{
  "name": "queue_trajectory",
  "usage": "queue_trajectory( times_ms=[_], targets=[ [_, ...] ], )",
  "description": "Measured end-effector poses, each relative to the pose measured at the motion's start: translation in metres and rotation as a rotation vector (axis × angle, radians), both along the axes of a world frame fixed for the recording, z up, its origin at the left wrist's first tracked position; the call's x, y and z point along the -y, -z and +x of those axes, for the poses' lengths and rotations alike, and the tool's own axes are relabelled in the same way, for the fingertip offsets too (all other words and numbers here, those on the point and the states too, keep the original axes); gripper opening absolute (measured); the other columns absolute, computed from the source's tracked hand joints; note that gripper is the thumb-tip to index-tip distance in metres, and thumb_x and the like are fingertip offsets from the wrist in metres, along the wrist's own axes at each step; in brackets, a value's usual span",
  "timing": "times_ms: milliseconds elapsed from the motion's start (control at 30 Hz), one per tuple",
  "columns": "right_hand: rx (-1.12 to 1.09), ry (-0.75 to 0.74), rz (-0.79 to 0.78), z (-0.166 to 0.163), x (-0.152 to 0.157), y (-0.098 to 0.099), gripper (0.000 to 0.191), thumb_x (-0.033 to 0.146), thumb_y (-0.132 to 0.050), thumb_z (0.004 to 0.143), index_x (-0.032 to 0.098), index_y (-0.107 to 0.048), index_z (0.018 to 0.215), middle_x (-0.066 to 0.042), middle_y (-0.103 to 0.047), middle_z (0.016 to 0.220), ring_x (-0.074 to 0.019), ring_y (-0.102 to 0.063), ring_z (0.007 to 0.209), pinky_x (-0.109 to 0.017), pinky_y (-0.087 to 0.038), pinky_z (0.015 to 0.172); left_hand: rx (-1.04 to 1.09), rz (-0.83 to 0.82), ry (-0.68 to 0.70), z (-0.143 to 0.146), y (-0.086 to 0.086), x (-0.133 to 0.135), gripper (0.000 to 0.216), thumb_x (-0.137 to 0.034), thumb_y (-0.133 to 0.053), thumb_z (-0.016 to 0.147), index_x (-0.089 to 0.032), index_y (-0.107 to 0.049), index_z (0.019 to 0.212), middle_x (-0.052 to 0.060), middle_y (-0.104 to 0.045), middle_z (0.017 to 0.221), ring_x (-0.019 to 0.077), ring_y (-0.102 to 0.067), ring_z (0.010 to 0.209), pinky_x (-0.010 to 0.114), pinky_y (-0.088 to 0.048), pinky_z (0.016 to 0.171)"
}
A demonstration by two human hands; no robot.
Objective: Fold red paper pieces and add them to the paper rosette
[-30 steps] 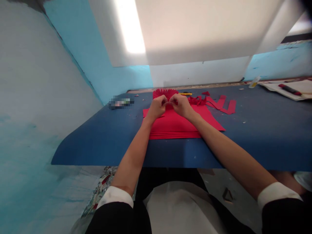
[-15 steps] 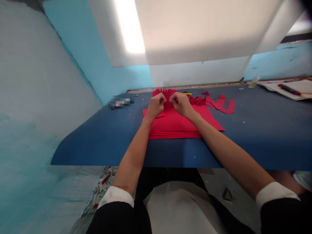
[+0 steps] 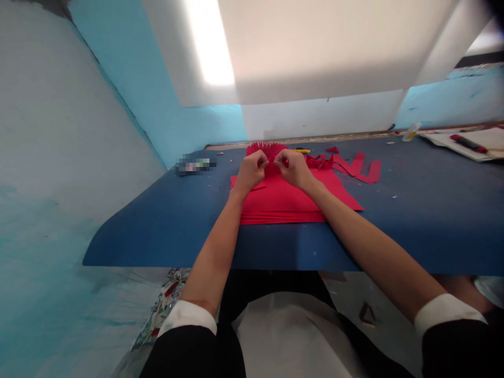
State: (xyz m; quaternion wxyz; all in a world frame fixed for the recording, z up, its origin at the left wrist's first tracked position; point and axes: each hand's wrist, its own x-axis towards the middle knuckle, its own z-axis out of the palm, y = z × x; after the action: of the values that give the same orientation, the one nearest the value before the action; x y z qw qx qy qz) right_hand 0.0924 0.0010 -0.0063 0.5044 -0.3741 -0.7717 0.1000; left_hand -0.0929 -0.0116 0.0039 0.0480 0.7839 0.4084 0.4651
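A red pleated paper fan (image 3: 268, 149) stands at the far side of a stack of red paper sheets (image 3: 291, 202) on the blue table (image 3: 165, 226). My left hand (image 3: 252, 170) pinches the fan's lower left part with curled fingers. My right hand (image 3: 293, 167) pinches its lower right part the same way. The two hands sit close together, and the fan's base between them is partly hidden by my fingers.
Red paper strips and scraps (image 3: 356, 168) lie right of the hands. A yellow tool (image 3: 301, 151) lies behind them. A dark blurred object (image 3: 195, 165) rests at the left. A small glue bottle (image 3: 410, 133) and white papers with a red pen (image 3: 468, 143) sit far right.
Both hands moved slightly up and apart on the fan between one second ago and half a second ago. Since then they have stayed put.
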Motion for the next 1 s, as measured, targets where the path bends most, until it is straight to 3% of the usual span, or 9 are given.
queue_trajectory(
  times_ms=[733,1000],
  targets=[
    [0.009,-0.031,-0.015,-0.0029,0.0018,0.0029,0.014,0.021,-0.064,0.083,0.023,-0.053,0.074,0.0,-0.06,0.067,-0.0153,-0.046,0.064,-0.032,-0.035,0.065,-0.04,0.029,-0.002,-0.0027,0.0049,-0.0038,0.017,-0.009,-0.063,0.085,-0.022,-0.055,0.078,0.002,-0.068,0.076,0.0177,-0.059,0.072,0.032,-0.045,0.072],
    [0.039,-0.052,-0.031,-0.0019,0.0048,0.0028,0.013,0.015,-0.06,0.081,0.023,-0.053,0.075,0.002,-0.057,0.066,-0.0145,-0.046,0.062,-0.032,-0.034,0.064,-0.046,0.025,-0.001,-0.001,0.0046,-0.003,0.021,-0.005,-0.063,0.084,-0.022,-0.054,0.077,0.002,-0.068,0.076,0.0182,-0.061,0.074,0.032,-0.046,0.073]
  ],
)
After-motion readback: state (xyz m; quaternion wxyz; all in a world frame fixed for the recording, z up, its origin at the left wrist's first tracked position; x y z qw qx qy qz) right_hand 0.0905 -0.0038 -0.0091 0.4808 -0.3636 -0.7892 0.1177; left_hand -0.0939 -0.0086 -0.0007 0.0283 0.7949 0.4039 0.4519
